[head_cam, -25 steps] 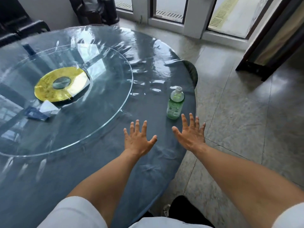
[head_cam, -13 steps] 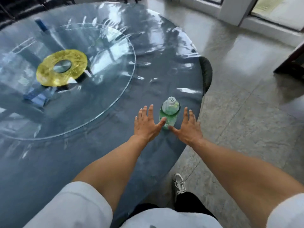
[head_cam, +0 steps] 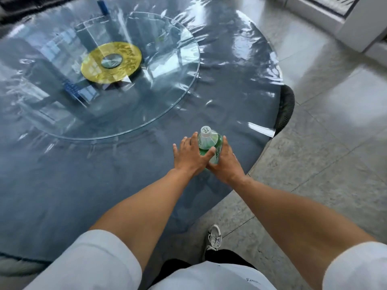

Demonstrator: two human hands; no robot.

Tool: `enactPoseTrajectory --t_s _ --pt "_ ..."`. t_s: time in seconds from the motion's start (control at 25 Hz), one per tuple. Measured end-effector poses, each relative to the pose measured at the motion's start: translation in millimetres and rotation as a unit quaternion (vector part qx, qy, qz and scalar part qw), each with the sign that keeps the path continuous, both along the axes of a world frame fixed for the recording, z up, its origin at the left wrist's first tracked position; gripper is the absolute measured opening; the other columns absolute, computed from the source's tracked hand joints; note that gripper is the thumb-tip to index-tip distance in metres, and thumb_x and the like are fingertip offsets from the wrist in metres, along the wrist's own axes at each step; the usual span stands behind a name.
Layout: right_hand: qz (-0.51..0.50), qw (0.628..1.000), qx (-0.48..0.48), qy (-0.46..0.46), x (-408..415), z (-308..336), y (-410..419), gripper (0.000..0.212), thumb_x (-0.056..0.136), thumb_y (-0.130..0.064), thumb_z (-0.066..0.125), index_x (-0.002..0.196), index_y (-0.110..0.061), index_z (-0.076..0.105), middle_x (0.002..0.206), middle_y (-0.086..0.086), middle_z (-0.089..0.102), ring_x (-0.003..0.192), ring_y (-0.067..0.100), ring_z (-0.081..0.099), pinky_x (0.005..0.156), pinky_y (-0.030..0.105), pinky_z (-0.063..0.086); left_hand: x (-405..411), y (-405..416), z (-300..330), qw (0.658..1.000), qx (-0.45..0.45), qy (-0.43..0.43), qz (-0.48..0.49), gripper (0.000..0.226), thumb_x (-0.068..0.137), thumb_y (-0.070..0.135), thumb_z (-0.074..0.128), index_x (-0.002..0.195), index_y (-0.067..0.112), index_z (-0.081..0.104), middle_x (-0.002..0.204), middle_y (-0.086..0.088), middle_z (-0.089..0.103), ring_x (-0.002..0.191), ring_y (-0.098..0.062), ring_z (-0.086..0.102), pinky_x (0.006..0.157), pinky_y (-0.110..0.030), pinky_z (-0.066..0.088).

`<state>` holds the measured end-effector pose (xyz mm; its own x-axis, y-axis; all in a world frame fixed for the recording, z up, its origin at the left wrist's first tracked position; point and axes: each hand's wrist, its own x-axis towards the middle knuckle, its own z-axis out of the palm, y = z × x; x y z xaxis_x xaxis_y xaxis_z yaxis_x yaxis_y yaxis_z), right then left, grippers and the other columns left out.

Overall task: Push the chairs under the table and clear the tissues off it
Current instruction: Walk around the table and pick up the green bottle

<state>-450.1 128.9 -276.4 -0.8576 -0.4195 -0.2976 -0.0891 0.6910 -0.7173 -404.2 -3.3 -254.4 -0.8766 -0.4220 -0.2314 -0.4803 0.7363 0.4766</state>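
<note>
A round table [head_cam: 62, 185] under a dark blue cloth and clear plastic fills the left of the view. A green bottle [head_cam: 209, 143] with a white cap stands near its right edge. My left hand [head_cam: 189, 156] wraps the bottle from the left, thumb across its front. My right hand [head_cam: 225, 162] presses on it from the right. A black mesh chair [head_cam: 285, 109] is tucked under the table's right rim. White paper and a blue pack [head_cam: 77, 93] lie under the glass turntable [head_cam: 167, 97] by the yellow hub [head_cam: 112, 61].
Grey tiled floor [head_cam: 324, 143] spreads to the right of the table. A white window frame base [head_cam: 356, 24] stands at the top right. My shoe [head_cam: 214, 237] is on the floor beside the table's near edge.
The view has dipped and drawn nearer to the table. Both hands, spread apart a second ago, have closed in from either side and now clasp the green bottle.
</note>
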Motion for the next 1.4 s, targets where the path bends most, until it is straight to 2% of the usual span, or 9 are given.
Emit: enactPoseTrajectory --t_s 0.2,0.32,0.56,0.76,0.92,1.04,1.12,1.28,1.4 --pt "0.091 0.995 -0.003 0.032 36 21 -31 0.126 0.075 -0.06 0.081 0.163 -0.014 0.003 0.162 0.007 0.034 0.148 0.025 0.036 0.123 0.049 0.029 61 -27 14 0.996 -0.001 0.032 0.078 0.088 0.092 0.07 0.051 0.155 0.012 0.03 0.155 -0.013 0.044 0.149 -0.03 0.03 0.123 -0.057 0.015" --pt "0.162 0.986 0.002 0.039 78 36 -62 0.124 0.075 -0.059 0.082 0.163 -0.018 0.004 0.162 0.005 0.032 0.147 0.025 0.038 0.119 0.046 0.036 122 -50 20 0.989 -0.014 0.044 0.138 0.084 0.091 0.071 0.049 0.149 0.011 0.037 0.147 -0.012 0.051 0.141 -0.031 0.038 0.12 -0.056 0.022" --pt "0.346 0.937 -0.002 0.048 198 61 -142 0.125 0.076 -0.056 0.082 0.163 -0.018 0.001 0.16 0.007 0.034 0.144 0.025 0.041 0.113 0.04 0.038 280 -88 36 0.943 -0.02 0.083 0.323 0.079 0.091 0.067 0.055 0.143 0.009 0.044 0.138 -0.016 0.057 0.128 -0.036 0.049 0.109 -0.05 0.037" --pt "0.528 0.848 -0.005 0.039 339 64 -189 0.12 0.079 -0.055 0.078 0.163 -0.017 0.002 0.161 0.009 0.033 0.145 0.028 0.039 0.114 0.044 0.039 440 -77 41 0.851 -0.031 0.093 0.516 0.102 0.073 0.081 0.033 0.14 0.006 0.048 0.132 -0.021 0.059 0.123 -0.039 0.053 0.102 -0.045 0.044" --pt "0.653 0.756 0.003 0.037 434 52 -198 0.121 0.078 -0.056 0.078 0.163 -0.017 0.002 0.158 0.011 0.035 0.144 0.03 0.041 0.114 0.046 0.041 536 -36 39 0.767 -0.025 0.051 0.639 0.109 0.069 0.083 0.027 0.145 0.007 0.044 0.137 -0.02 0.053 0.129 -0.038 0.048 0.104 -0.046 0.042" --pt "0.739 0.673 0.02 0.032 493 36 -188 0.119 0.08 -0.055 0.078 0.162 -0.016 0.002 0.156 0.013 0.036 0.142 0.032 0.042 0.113 0.046 0.04 588 6 29 0.7 -0.011 0.017 0.714 0.11 0.071 0.085 0.024 0.144 0.005 0.044 0.138 -0.019 0.051 0.13 -0.037 0.046 0.105 -0.047 0.043" --pt "0.781 0.623 0.037 0.035 523 21 -173 0.118 0.081 -0.055 0.077 0.162 -0.016 0.0 0.156 0.013 0.034 0.141 0.033 0.043 0.112 0.049 0.042 611 36 15 0.661 0.006 -0.002 0.751 0.106 0.075 0.084 0.028 0.145 0.005 0.044 0.14 -0.018 0.05 0.131 -0.036 0.046 0.105 -0.047 0.042" --pt "0.823 0.562 0.08 0.025 555 -16 -127 0.119 0.08 -0.052 0.078 0.161 -0.017 -0.001 0.158 0.009 0.027 0.142 0.033 0.042 0.11 0.051 0.045 627 99 -23 0.603 0.052 0.0 0.796 0.082 0.093 0.066 0.051 0.148 0.007 0.04 0.144 -0.016 0.047 0.135 -0.033 0.042 0.107 -0.048 0.042" --pt "0.852 0.508 0.128 0.032 572 -53 -89 0.119 0.079 -0.052 0.078 0.162 -0.019 -0.002 0.16 0.009 0.024 0.143 0.033 0.04 0.111 0.052 0.044 634 151 -62 0.563 0.108 0.011 0.819 0.081 0.093 0.062 0.055 0.15 0.007 0.038 0.144 -0.016 0.046 0.135 -0.034 0.042 0.108 -0.048 0.042"
